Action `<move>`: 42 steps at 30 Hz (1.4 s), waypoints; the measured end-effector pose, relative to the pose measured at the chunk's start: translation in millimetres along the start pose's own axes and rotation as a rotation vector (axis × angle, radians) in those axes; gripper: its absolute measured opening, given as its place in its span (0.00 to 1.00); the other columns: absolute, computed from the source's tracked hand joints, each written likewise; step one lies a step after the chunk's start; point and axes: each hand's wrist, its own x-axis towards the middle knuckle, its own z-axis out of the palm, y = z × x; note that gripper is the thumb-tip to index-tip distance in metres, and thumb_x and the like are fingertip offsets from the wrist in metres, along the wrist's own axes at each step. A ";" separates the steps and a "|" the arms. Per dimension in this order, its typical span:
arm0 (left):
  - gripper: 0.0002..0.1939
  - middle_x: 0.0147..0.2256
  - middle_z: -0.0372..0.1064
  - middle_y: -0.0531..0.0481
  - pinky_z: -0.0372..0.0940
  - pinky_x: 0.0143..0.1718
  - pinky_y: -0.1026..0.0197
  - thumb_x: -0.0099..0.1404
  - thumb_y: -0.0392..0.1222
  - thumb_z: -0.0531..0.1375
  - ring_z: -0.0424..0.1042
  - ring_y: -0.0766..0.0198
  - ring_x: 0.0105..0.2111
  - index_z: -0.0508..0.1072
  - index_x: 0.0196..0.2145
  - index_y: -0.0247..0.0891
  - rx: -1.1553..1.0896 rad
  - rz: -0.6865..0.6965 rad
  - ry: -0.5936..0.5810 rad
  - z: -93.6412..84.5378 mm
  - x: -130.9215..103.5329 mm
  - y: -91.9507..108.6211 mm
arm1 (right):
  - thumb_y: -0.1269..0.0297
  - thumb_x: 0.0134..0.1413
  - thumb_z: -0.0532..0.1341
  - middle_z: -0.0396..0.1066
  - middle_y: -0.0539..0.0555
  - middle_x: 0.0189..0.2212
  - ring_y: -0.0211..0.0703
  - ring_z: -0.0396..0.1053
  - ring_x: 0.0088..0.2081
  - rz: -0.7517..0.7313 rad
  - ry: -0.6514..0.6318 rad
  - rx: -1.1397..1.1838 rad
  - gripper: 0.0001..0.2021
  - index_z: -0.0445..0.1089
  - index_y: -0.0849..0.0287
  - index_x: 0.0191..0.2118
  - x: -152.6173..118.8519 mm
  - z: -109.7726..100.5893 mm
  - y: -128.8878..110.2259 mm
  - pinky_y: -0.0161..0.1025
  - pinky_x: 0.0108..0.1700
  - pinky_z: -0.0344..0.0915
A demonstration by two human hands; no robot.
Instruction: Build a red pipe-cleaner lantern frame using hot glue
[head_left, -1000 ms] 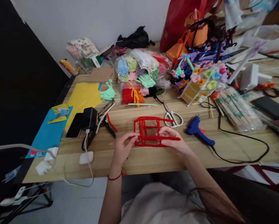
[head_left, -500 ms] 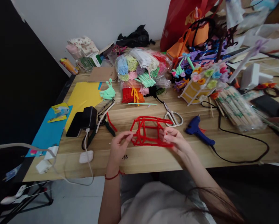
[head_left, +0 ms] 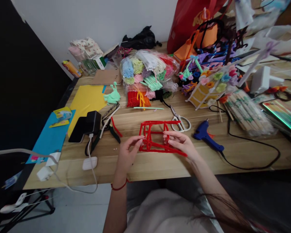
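Observation:
Between my hands is a red pipe-cleaner frame (head_left: 157,150), an open box shape with long bars that stick out to the right. My left hand (head_left: 129,152) pinches its left end between thumb and fingertips. At its right side my right hand (head_left: 180,144) is closed, thumb and fingers on an upright bar. White-handled scissors (head_left: 181,124) lie just behind the frame, and a blue glue gun (head_left: 208,136) rests to the right of my right hand. A loose red pipe cleaner (head_left: 116,127) lies behind my left hand.
Pliers (head_left: 114,133), a phone (head_left: 77,130) and a black charger (head_left: 93,122) lie on the left. Bagged pipe cleaners (head_left: 147,69) stand at the back. On the right are wrapped sticks (head_left: 249,111), a lit phone screen (head_left: 285,115) and the glue gun's looping cord (head_left: 259,169).
My left hand has shifted slightly right. The frame has turned a little, its lower right bar now reaching farther out over my right hand. At far right, a phone screen has lit up.

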 end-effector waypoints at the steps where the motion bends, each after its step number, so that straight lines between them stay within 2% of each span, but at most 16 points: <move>1: 0.11 0.41 0.74 0.46 0.71 0.40 0.59 0.65 0.42 0.58 0.74 0.62 0.38 0.74 0.44 0.40 0.051 0.040 0.013 0.4 -0.9 1.5 | 0.63 0.45 0.71 0.77 0.53 0.41 0.41 0.73 0.42 0.006 0.001 -0.010 0.17 0.77 0.51 0.44 -0.1 -0.4 -0.8 0.38 0.46 0.69; 4: 0.17 0.52 0.64 0.43 0.66 0.51 0.53 0.65 0.38 0.58 0.66 0.58 0.52 0.70 0.52 0.43 0.246 0.188 0.065 1.1 -4.6 9.0 | 0.63 0.46 0.70 0.77 0.51 0.41 0.38 0.73 0.42 -0.014 -0.016 0.007 0.17 0.76 0.49 0.45 1.3 -1.4 -0.7 0.35 0.45 0.68; 7: 0.19 0.58 0.59 0.44 0.59 0.56 0.48 0.64 0.37 0.59 0.62 0.56 0.54 0.69 0.53 0.46 0.410 0.349 0.051 1.9 -7.5 16.6 | 0.66 0.43 0.72 0.77 0.50 0.39 0.37 0.73 0.41 -0.053 -0.020 0.046 0.18 0.76 0.48 0.44 4.0 -2.7 2.5 0.34 0.44 0.68; 9: 0.16 0.55 0.64 0.47 0.58 0.54 0.50 0.63 0.39 0.62 0.63 0.58 0.51 0.72 0.49 0.47 0.471 0.471 -0.024 3.9 -7.1 19.5 | 0.66 0.41 0.73 0.78 0.49 0.36 0.37 0.73 0.38 -0.050 0.004 0.076 0.15 0.77 0.49 0.38 5.2 -3.4 5.3 0.33 0.42 0.68; 12: 0.11 0.44 0.74 0.52 0.59 0.49 0.55 0.62 0.41 0.63 0.64 0.60 0.44 0.75 0.44 0.48 0.496 0.554 -0.089 9.8 -2.6 20.1 | 0.65 0.38 0.73 0.78 0.49 0.32 0.35 0.73 0.32 -0.012 0.066 0.079 0.09 0.77 0.52 0.31 5.3 -3.5 8.9 0.32 0.37 0.68; 14: 0.08 0.38 0.76 0.54 0.58 0.46 0.56 0.63 0.40 0.62 0.63 0.61 0.41 0.77 0.41 0.48 0.509 0.546 -0.060 14.4 2.0 18.4 | 0.64 0.37 0.74 0.78 0.50 0.32 0.36 0.73 0.31 -0.003 0.103 0.057 0.09 0.78 0.53 0.29 4.9 -3.3 10.5 0.33 0.36 0.69; 17: 0.06 0.34 0.76 0.54 0.58 0.45 0.55 0.64 0.40 0.61 0.64 0.61 0.39 0.78 0.38 0.47 0.492 0.532 -0.035 19.6 8.4 14.0 | 0.63 0.36 0.74 0.78 0.51 0.33 0.39 0.74 0.33 -0.012 0.138 0.027 0.09 0.79 0.53 0.29 4.7 -3.8 12.2 0.36 0.38 0.70; 23: 0.06 0.33 0.74 0.53 0.61 0.42 0.57 0.66 0.39 0.59 0.69 0.64 0.36 0.77 0.37 0.44 0.389 0.513 0.003 23.6 11.7 6.1 | 0.63 0.35 0.74 0.78 0.53 0.38 0.43 0.75 0.39 0.010 0.127 0.026 0.12 0.80 0.53 0.33 4.1 -7.6 13.3 0.39 0.44 0.71; 27: 0.06 0.33 0.74 0.52 0.61 0.42 0.57 0.66 0.40 0.59 0.69 0.63 0.36 0.77 0.38 0.44 0.399 0.482 0.020 24.4 10.5 5.5 | 0.64 0.34 0.74 0.78 0.55 0.38 0.45 0.76 0.39 -0.009 0.106 0.014 0.14 0.79 0.54 0.34 2.0 -6.1 11.4 0.41 0.45 0.72; 34: 0.05 0.33 0.74 0.52 0.61 0.42 0.57 0.65 0.38 0.60 0.69 0.63 0.36 0.76 0.38 0.43 0.426 0.495 0.054 24.8 7.4 8.6 | 0.66 0.34 0.74 0.78 0.53 0.40 0.44 0.75 0.42 -0.046 0.099 -0.043 0.17 0.78 0.52 0.37 -4.7 -0.3 9.3 0.39 0.43 0.72; 38: 0.05 0.32 0.74 0.52 0.62 0.42 0.57 0.65 0.39 0.60 0.70 0.63 0.35 0.76 0.37 0.44 0.434 0.489 0.072 25.9 5.1 9.8 | 0.63 0.35 0.74 0.78 0.53 0.41 0.46 0.74 0.43 -0.101 0.146 -0.147 0.16 0.78 0.53 0.36 -8.0 5.0 5.9 0.41 0.44 0.72; 42: 0.05 0.32 0.74 0.52 0.62 0.42 0.57 0.65 0.39 0.60 0.70 0.63 0.35 0.76 0.38 0.44 0.436 0.494 0.070 27.5 3.9 11.8 | 0.60 0.39 0.73 0.78 0.54 0.38 0.46 0.75 0.37 -0.135 0.206 -0.190 0.13 0.78 0.54 0.34 -9.3 11.6 4.0 0.39 0.36 0.73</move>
